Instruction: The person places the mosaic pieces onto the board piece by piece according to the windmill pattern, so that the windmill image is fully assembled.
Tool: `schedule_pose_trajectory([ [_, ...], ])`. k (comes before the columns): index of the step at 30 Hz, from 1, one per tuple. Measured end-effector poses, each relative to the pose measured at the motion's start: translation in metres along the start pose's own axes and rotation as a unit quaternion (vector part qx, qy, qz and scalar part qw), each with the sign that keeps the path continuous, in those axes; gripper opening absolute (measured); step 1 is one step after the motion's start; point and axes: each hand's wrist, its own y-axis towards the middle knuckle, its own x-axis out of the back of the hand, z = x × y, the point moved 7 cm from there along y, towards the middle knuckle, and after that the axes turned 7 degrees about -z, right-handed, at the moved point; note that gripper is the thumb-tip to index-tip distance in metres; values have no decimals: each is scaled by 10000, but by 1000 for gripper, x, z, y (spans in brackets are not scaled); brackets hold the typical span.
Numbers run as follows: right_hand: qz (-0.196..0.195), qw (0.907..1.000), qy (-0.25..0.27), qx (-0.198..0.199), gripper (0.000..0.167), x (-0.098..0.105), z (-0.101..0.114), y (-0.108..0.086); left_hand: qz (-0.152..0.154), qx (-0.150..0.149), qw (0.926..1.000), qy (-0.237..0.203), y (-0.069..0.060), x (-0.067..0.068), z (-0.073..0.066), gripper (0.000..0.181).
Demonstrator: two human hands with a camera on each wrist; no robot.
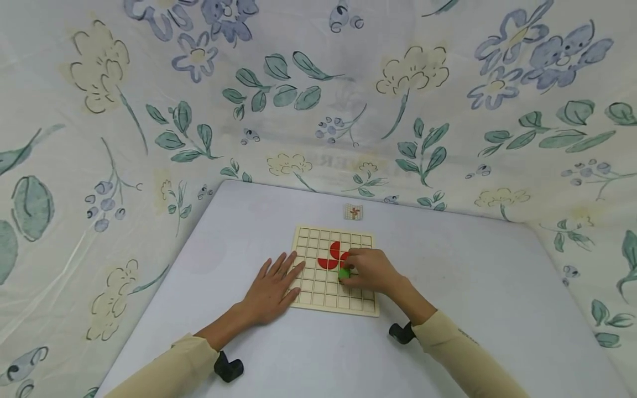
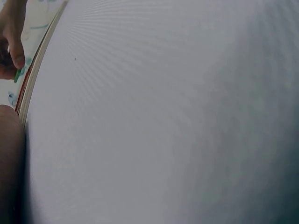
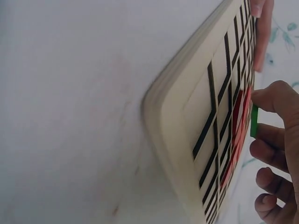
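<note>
A square wooden grid board point(image 1: 318, 284) lies on the white table, with several red curved pieces point(image 1: 327, 263) set near its middle. My right hand point(image 1: 370, 269) pinches a small green tile point(image 1: 344, 273) over the board, just below the red pieces. In the right wrist view the green tile point(image 3: 254, 121) stands on edge between thumb and finger, close to the grid. My left hand point(image 1: 271, 287) lies with spread, straight fingers across the board's left edge. The left wrist view shows mostly tabletop, with the right hand point(image 2: 11, 39) and the tile's green edge at far left.
A small card point(image 1: 353, 211) printted with a red pinwheel pattern on a grid lies behind the board. White table surface point(image 1: 448, 276) surrounds the board, and floral cloth point(image 1: 318, 110) hangs behind it. Black wrist devices point(image 1: 229, 367) sit by both sleeves.
</note>
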Motion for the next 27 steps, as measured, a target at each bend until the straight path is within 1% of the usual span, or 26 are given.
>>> schedule_pose_trajectory([
  [5, -153, 9995, 52, 258, 18, -7, 14, 8, -21, -25, 10000, -41, 0, -1, 1, 61],
  [9, -112, 9993, -30, 352, 20, -15, 20, 11, 28, 14, 10000, -34, 1, -2, 1, 60],
  [13, -23, 9993, -182, 336, 21, -20, 23, 12, 70, 46, 10000, -40, 1, -2, 2, 60],
  [18, 58, 9993, -327, 187, 24, -20, 23, 11, 63, 48, 9999, -64, 0, -1, 2, 60],
  [20, 100, 9994, -277, 155, 24, -19, 23, 11, 64, 51, 9999, -64, -1, -1, 2, 60],
  [24, 197, 9995, -100, 226, 22, -19, 25, 10, 25, 34, 9999, -128, -1, -1, 1, 60],
  [27, 235, 9994, 62, 241, 15, -18, 26, 10, -9, 6, 9999, -115, 0, -2, 1, 60],
])
